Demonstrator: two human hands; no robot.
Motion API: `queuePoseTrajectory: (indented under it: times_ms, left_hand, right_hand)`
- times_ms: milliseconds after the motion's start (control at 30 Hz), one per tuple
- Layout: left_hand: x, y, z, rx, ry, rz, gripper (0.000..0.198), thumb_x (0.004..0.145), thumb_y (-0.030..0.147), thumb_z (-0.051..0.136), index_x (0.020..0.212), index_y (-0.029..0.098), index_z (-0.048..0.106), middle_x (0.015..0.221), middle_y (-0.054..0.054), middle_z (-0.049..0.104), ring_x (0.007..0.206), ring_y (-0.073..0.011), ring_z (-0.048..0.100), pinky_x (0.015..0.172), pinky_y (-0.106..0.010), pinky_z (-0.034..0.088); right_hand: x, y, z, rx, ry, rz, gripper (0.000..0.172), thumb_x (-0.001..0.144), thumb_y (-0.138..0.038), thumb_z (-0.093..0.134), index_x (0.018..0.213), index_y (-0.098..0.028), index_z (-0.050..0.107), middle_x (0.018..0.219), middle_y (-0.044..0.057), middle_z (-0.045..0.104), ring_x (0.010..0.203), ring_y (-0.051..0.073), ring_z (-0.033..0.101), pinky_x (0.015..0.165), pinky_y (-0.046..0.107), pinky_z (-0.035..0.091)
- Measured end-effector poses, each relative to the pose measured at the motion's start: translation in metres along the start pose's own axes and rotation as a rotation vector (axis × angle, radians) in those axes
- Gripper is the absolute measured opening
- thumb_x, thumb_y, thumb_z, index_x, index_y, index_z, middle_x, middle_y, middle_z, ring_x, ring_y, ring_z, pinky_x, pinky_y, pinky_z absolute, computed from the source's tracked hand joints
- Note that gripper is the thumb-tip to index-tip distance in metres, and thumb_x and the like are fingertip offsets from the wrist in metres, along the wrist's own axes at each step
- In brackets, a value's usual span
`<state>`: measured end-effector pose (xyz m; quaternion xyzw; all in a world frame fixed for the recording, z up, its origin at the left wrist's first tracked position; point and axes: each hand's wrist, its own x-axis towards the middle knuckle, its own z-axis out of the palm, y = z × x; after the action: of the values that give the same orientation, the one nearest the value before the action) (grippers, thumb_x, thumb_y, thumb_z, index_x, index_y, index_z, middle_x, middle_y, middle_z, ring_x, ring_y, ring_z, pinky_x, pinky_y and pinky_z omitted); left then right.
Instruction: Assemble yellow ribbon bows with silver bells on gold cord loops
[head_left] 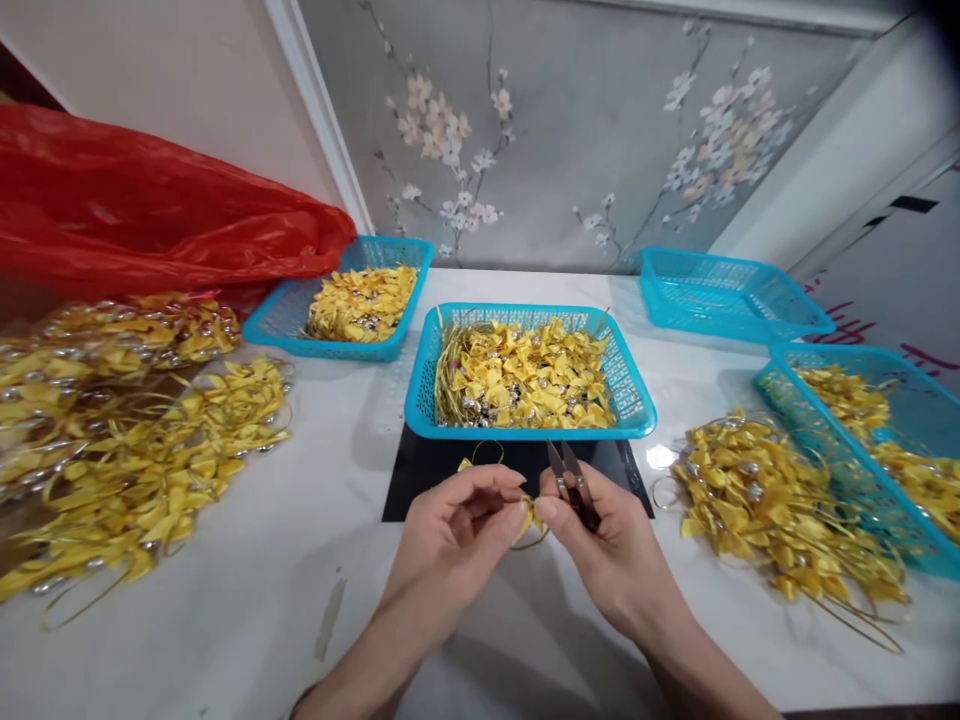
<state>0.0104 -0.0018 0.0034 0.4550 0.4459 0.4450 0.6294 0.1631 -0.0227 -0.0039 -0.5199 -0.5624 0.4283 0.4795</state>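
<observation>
A small yellow ribbon flower [531, 520] on a gold cord loop is pinched between my two hands. My left hand [466, 525] has its thumb and fingertips closed on one side of it. On the other side, the thumb and a finger of my right hand [611, 540] meet at the flower. That same hand also holds a pair of thread snips [566, 468] in its grip, blades pointing away from me. Just beyond sits a blue plastic basket [536, 434] heaped with yellow ribbon flowers [525, 370] carrying silver beads and gold cords. A black mat [420, 470] lies under the basket's front.
Piles of yellow flowers lie on the white table at left [187, 450] and right [757, 490]. Another blue basket [322, 347] with flowers stands back left, beside a red plastic bag [187, 220]. At right are an empty blue basket [739, 325] and a partly filled one [847, 445].
</observation>
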Motion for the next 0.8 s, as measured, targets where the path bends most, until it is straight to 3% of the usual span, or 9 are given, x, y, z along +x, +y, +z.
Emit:
queuePoseTrajectory:
  times_ms: [267, 400, 800]
  left_hand:
    - [0.002, -0.003, -0.001, 0.04, 0.026, 0.006, 0.01, 0.077, 0.017, 0.073, 0.083, 0.024, 0.076, 0.082, 0.002, 0.074, 0.076, -0.0107, 0.066, 0.07, -0.016, 0.052]
    - [0.001, -0.003, -0.001, 0.013, 0.042, 0.017, 0.013, 0.076, 0.015, 0.074, 0.084, 0.024, 0.076, 0.078, 0.003, 0.071, 0.074, -0.0093, 0.063, 0.069, -0.014, 0.051]
    - [0.001, -0.007, -0.001, 0.007, 0.054, 0.023, 0.013, 0.077, 0.014, 0.07, 0.082, 0.024, 0.075, 0.079, 0.001, 0.072, 0.072, -0.0116, 0.064, 0.065, -0.017, 0.053]
  right_hand:
    - [-0.007, 0.006, 0.004, -0.171, 0.099, -0.154, 0.006, 0.09, -0.017, 0.053, 0.086, -0.021, 0.054, 0.074, -0.001, 0.062, 0.063, 0.013, 0.059, 0.058, 0.022, 0.048]
    - [-0.008, 0.009, 0.006, -0.251, 0.166, -0.168, 0.006, 0.088, -0.016, 0.056, 0.09, -0.022, 0.054, 0.075, 0.001, 0.068, 0.064, 0.015, 0.066, 0.058, 0.022, 0.052]
    - [-0.009, 0.011, 0.007, -0.375, 0.132, -0.27, 0.013, 0.089, -0.01, 0.046, 0.085, -0.022, 0.047, 0.071, -0.001, 0.052, 0.059, 0.014, 0.053, 0.053, 0.024, 0.044]
